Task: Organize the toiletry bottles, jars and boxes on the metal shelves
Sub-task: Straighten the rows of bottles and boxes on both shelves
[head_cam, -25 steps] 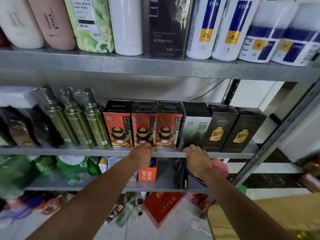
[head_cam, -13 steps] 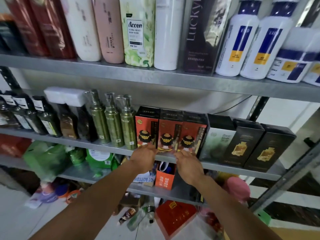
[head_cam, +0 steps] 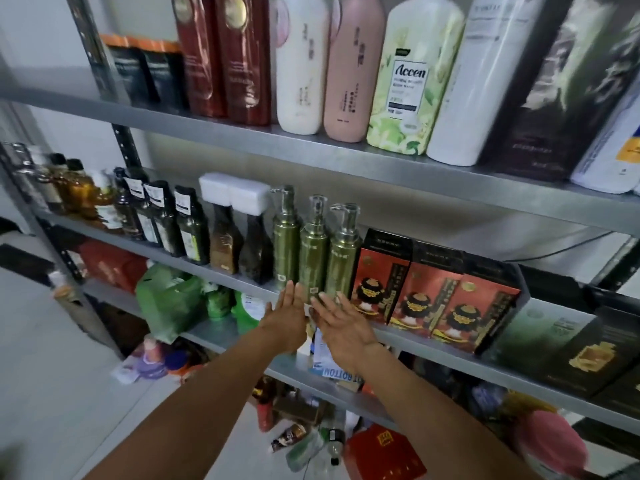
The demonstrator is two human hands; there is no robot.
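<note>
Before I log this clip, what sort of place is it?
Probably a shop stockroom or storage corner: metal shelves lined with identical gold pump bottles and matching red boxes, more stock lying loose on the floor.

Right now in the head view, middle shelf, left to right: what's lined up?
Amber bottles → dark labelled bottles → two white-capped bottles → three gold pump bottles → three red boxes → grey-green box → black box with gold print.

We see three gold pump bottles [head_cam: 313, 251] standing upright in a row on the middle metal shelf [head_cam: 214, 273], with three red boxes [head_cam: 427, 296] just beside them on the right.
</note>
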